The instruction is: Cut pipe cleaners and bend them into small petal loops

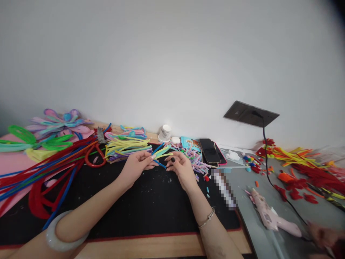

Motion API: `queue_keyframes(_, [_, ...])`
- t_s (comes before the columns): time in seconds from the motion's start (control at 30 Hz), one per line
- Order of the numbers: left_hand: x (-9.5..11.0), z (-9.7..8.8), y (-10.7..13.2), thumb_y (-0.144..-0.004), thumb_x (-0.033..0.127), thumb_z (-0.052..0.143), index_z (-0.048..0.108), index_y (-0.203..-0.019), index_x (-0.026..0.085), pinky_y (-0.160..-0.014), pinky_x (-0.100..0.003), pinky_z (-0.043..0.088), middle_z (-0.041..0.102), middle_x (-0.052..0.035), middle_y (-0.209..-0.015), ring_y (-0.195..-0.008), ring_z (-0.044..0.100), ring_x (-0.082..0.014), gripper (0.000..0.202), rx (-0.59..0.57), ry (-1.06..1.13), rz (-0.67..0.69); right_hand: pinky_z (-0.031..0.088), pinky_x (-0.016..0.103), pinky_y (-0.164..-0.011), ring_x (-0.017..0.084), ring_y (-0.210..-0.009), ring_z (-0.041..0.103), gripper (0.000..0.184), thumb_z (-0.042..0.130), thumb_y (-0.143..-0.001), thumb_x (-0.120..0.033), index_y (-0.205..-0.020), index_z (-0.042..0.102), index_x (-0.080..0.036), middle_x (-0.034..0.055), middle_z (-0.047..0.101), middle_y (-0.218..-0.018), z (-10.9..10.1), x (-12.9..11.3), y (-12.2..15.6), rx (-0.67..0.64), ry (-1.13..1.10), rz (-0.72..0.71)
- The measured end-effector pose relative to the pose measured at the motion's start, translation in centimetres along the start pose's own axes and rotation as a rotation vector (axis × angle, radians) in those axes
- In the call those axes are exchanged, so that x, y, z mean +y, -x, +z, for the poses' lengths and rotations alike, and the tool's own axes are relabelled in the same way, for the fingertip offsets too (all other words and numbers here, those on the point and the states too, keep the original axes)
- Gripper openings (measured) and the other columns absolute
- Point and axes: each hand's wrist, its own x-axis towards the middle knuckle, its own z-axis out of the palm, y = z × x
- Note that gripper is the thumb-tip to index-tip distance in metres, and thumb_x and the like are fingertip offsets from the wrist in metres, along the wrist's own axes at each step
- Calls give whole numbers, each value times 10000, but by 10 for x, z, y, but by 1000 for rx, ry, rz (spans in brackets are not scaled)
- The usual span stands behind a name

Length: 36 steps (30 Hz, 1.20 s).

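Above the black mat, my left hand (pixel 140 163) is closed in a pinch on a small bunch of blue, yellow and pale green pipe cleaners (pixel 161 154). Their ends fan out between my two hands. My right hand (pixel 183 167) is closed too, its fingertips at the tip of a blue strand at the lower side of the bunch. Just behind the left hand lies a pile of pastel pipe cleaners (pixel 129 144). Short pastel pieces (pixel 198 162) lie heaped beyond my right hand.
Red-handled scissors (pixel 95 163) and long red and blue pipe cleaners (pixel 64 154) lie left, by fluffy flowers (pixel 60 124). A white cup (pixel 165 132) and a phone (pixel 209 151) stand along the wall. Right are a pink glue gun (pixel 272 216), its cord (pixel 265 162) and another person's blurred hand (pixel 325 233).
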Motion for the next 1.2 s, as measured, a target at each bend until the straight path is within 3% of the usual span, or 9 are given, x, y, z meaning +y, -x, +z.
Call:
queue_keyframes(0.13, [-2,3,3,-639,466,689,563,-746,150,-661,-258,543,670,-9,-682,-723,668,-164,356,16,27,-12,430,195,-433,78,-440,513,198,677,-667,-262,-786,555,-161,-33,589,-580,10,8,5,-146,176,40])
queue_keyframes(0.3, [-5,6,6,-672,434,675,550,-755,150,-652,-249,536,683,-20,-710,-717,678,-163,321,-33,55,-36,336,189,-391,63,-388,431,148,562,-776,-277,-687,532,-163,-34,545,-521,13,6,9,-67,311,-71])
queue_keyframes(0.77, [-4,9,7,-746,344,573,493,-688,147,-502,-222,485,653,-10,-619,-543,663,-149,220,-188,-131,5,284,194,-418,64,-421,382,229,552,-806,-275,-613,510,-159,-36,499,-502,2,3,8,-32,410,-157])
queue_keyframes(0.93, [-4,8,8,-735,333,589,497,-687,144,-512,-218,491,654,-9,-623,-557,668,-150,216,-197,-108,-31,287,181,-383,54,-381,388,238,583,-784,-290,-602,506,-158,-34,533,-490,0,2,4,-23,289,-114])
queue_keyframes(1.1, [-2,10,7,-740,337,600,507,-722,145,-564,-214,508,674,-15,-666,-614,678,-142,215,-125,-30,-54,397,195,-384,77,-385,473,159,659,-714,-272,-716,550,-157,-26,596,-540,4,7,3,-84,83,-17])
queue_keyframes(1.2, [-2,12,8,-740,311,598,512,-717,142,-555,-214,507,667,-10,-647,-606,677,-145,191,-167,-30,-73,412,196,-390,79,-402,476,172,688,-681,-233,-763,554,-164,-43,579,-546,7,9,4,-94,12,-11])
